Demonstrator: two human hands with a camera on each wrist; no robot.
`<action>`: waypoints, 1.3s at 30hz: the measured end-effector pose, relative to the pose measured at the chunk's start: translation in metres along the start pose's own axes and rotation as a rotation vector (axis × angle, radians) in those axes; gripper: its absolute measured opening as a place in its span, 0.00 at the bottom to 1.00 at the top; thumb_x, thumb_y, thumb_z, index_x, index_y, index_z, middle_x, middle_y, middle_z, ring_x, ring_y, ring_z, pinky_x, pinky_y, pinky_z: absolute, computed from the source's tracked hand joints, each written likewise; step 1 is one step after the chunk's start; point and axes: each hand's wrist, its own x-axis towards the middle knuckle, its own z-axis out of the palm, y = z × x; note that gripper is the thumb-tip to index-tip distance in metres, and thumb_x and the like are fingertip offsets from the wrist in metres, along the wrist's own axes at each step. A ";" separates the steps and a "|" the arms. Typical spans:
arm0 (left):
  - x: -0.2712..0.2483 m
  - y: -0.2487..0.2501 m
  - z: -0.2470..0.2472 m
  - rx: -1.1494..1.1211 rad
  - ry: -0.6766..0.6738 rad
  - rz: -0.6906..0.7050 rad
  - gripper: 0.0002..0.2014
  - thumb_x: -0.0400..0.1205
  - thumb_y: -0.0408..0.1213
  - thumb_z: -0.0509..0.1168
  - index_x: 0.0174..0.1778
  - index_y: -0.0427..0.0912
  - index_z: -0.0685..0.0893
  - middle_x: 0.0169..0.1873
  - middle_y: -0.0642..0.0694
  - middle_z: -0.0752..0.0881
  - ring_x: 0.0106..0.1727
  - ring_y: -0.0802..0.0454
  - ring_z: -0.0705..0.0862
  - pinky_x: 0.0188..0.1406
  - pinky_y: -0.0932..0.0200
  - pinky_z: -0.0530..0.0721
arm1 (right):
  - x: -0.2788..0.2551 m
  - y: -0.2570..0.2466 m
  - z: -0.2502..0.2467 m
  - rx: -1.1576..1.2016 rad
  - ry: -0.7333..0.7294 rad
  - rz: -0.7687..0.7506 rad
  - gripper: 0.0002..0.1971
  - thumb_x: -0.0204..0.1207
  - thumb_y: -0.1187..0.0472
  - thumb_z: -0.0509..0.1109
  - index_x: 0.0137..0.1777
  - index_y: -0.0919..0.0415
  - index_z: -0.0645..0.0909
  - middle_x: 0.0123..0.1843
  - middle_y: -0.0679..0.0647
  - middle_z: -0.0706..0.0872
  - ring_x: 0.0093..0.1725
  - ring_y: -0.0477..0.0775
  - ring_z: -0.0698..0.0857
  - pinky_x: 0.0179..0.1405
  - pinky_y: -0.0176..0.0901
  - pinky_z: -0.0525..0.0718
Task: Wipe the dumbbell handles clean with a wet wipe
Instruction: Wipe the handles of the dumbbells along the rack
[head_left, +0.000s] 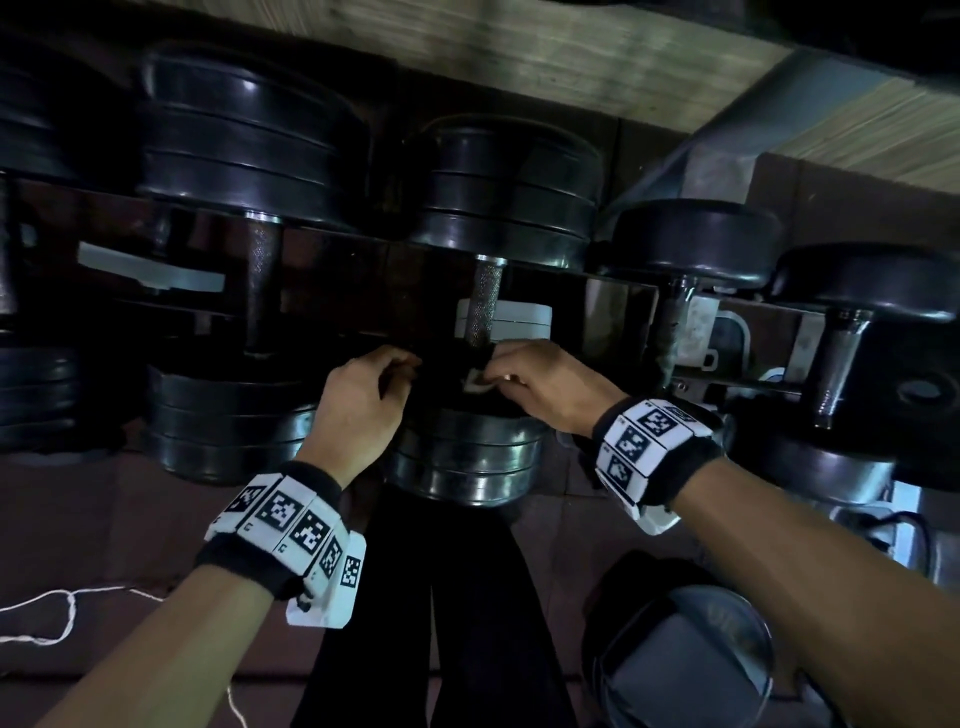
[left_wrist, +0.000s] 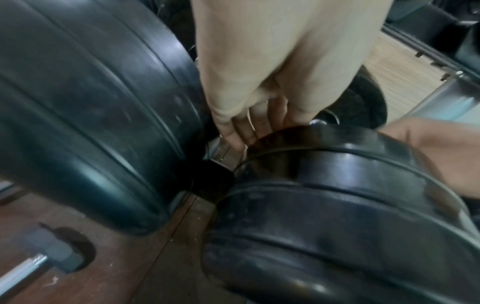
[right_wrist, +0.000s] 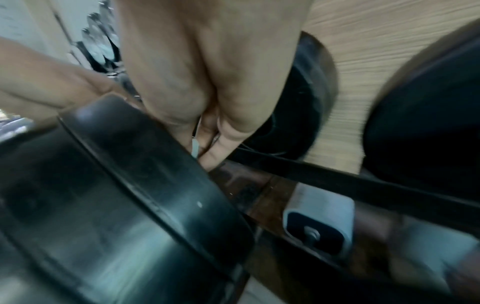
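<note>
Hands meet low on the middle dumbbell (head_left: 485, 312), at the near end of its knurled handle (head_left: 484, 306) where it enters the lower weight (head_left: 467, 457). The right hand (head_left: 545, 384) pinches a small white wipe (head_left: 474, 384) in curled fingers (right_wrist: 221, 139), at 3 o'clock of the bar. The left hand (head_left: 363, 395), at 9 o'clock, has fingers (left_wrist: 233, 131) curled down into the dark gap; whether it holds any wipe cannot be told. Risk, judging from this: the crumpled wipe may snag on the knurling and tear, or skip the bar's hidden underside. Neighbouring dumbbells crowd both wrists, so knuckles could scrape.
</note>
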 end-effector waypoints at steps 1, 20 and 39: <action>0.000 0.001 -0.001 -0.011 -0.010 0.009 0.11 0.85 0.31 0.65 0.58 0.47 0.88 0.48 0.56 0.89 0.52 0.60 0.86 0.46 0.83 0.74 | -0.004 0.005 -0.001 -0.017 0.017 0.055 0.07 0.78 0.74 0.71 0.52 0.70 0.88 0.52 0.59 0.88 0.51 0.50 0.84 0.56 0.44 0.82; 0.066 0.021 0.010 0.268 -0.403 -0.001 0.06 0.85 0.35 0.67 0.51 0.39 0.89 0.47 0.40 0.89 0.50 0.46 0.86 0.42 0.68 0.75 | -0.036 -0.014 0.033 0.769 0.517 0.520 0.09 0.81 0.65 0.72 0.54 0.49 0.87 0.51 0.50 0.91 0.54 0.49 0.90 0.64 0.50 0.87; 0.073 0.023 0.018 0.165 -0.515 0.009 0.10 0.87 0.31 0.63 0.56 0.30 0.88 0.42 0.46 0.86 0.39 0.59 0.80 0.37 0.74 0.75 | -0.034 -0.014 0.035 0.672 0.502 0.497 0.07 0.82 0.63 0.71 0.53 0.51 0.89 0.49 0.41 0.90 0.50 0.35 0.87 0.50 0.25 0.80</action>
